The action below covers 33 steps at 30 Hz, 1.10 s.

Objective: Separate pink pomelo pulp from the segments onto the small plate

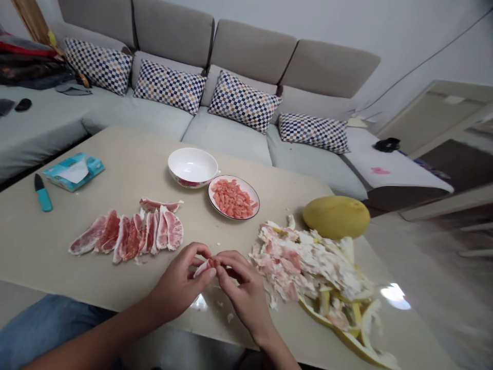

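In the head view, the left hand point(179, 285) grips a small pink-red citrus piece with white membrane point(204, 267) between thumb and bent fingers; the right hand point(245, 294) pinches its reddish end with thumb and fingertips. The piece is above the near part of a glossy beige table point(131, 174), between the row of peeled, pink-red citrus segments point(131, 234) on the left and a heap of white and pinkish membrane scraps point(304, 262) on the right. Curved yellow rind with white pith point(342, 336) lies at the heap's near side, and a whole, smooth yellow-green oval fruit point(336, 217) sits just behind it. Beyond the hands, a round white dish with a thin dark rim point(251, 189) holds loose pink flesh point(231, 198), just beside a deep white bowl with a reddish pattern outside point(192, 163). At the far left lie a knife with a dark blade and turquoise handle point(43, 198) and a turquoise soft tissue pack point(73, 172), its printing too blurred to read
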Each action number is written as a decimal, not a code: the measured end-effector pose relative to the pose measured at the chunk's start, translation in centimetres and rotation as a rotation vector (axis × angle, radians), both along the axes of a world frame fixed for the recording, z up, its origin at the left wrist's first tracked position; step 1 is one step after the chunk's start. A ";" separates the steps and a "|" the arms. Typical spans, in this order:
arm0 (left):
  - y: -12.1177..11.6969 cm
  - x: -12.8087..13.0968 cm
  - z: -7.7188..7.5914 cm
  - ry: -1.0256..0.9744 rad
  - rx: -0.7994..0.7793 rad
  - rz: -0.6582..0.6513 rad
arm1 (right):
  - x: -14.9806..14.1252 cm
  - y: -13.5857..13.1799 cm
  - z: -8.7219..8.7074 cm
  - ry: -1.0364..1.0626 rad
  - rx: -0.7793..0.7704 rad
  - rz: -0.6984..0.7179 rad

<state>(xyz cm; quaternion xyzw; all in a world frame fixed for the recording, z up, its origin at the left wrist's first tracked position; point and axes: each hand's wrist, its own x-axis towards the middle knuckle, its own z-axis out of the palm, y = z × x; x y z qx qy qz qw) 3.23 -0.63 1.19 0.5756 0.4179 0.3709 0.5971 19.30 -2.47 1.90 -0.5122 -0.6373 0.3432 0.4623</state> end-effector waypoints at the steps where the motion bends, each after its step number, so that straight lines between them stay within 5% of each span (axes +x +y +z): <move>1: 0.2 -0.1 0.1 0.051 0.052 0.029 | 0.1 0.0 0.0 -0.009 -0.003 0.014; 5: 0.9 -0.7 0.4 0.250 0.390 0.059 | 0.2 0.0 0.0 -0.068 0.006 0.059; 8: 1.0 -1.0 0.5 0.305 0.499 0.041 | 0.1 0.1 0.0 -0.110 0.027 0.074; 14: 0.9 -1.0 0.2 0.382 0.552 -0.007 | 0.1 0.2 0.0 -0.160 0.031 0.112; 21: 1.6 -1.3 1.1 0.400 0.492 0.126 | 0.5 0.3 0.4 -0.134 -0.002 0.085; 26: 1.4 -1.6 1.2 0.410 0.631 -0.121 | 0.6 0.2 0.5 -0.140 -0.001 0.122; 33: 1.0 -1.3 0.8 0.502 0.580 -0.169 | 0.6 0.4 0.1 -0.201 0.035 0.166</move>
